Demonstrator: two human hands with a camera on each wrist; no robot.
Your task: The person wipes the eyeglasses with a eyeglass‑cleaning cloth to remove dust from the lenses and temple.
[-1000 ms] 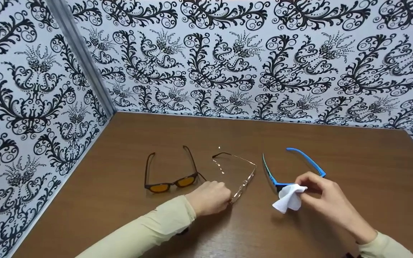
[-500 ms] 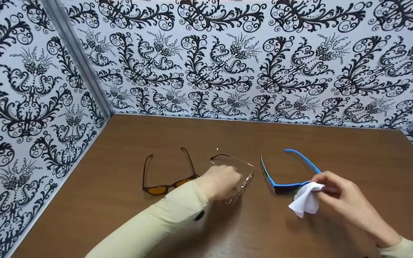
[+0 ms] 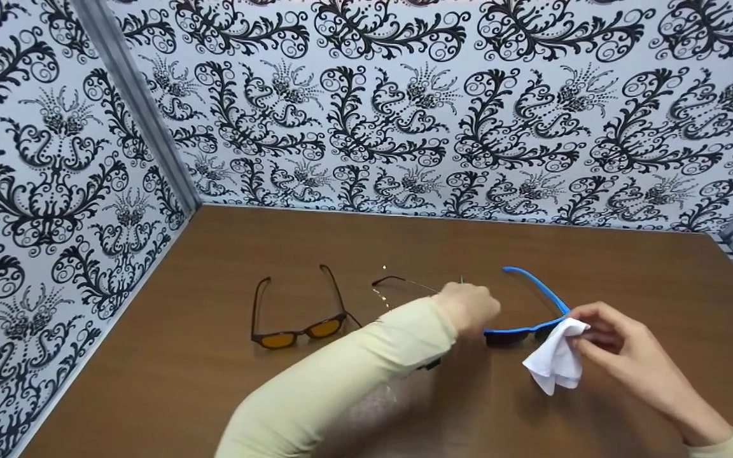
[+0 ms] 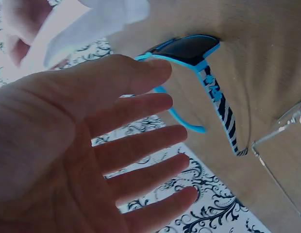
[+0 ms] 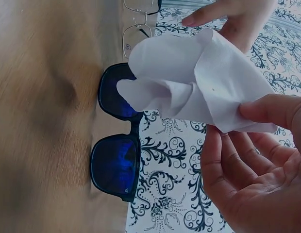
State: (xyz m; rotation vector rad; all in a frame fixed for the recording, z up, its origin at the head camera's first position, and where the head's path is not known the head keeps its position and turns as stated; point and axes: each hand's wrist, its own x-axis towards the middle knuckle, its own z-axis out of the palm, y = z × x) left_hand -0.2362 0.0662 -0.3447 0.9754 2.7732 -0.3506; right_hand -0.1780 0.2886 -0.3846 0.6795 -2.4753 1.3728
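Note:
My right hand (image 3: 627, 356) pinches a white cloth (image 3: 557, 359) between thumb and fingers, and the cloth hangs in loose folds. Behind it on the table lie blue-framed sunglasses (image 3: 508, 338) with dark lenses and unfolded temples; the cloth covers part of one lens in the head view. My left hand (image 3: 470, 310) is above the table near the left side of these sunglasses. In the left wrist view its fingers are spread and hold nothing, with the striped temple (image 4: 221, 104) beyond them. The left hand and sleeve hide most of the thin metal-framed glasses (image 3: 392, 278).
Dark-framed glasses with orange lenses (image 3: 277, 341) lie on the brown table (image 3: 169, 381) to the left, temples unfolded. Small shiny pieces (image 3: 379, 294) show near the metal-framed glasses. Patterned panels (image 3: 392, 114) stand at the back and left of the table.
My left hand has moved right, from the metal-framed glasses toward the blue sunglasses. The right hand has drawn the cloth right and slightly nearer, uncovering more of the sunglasses' front.

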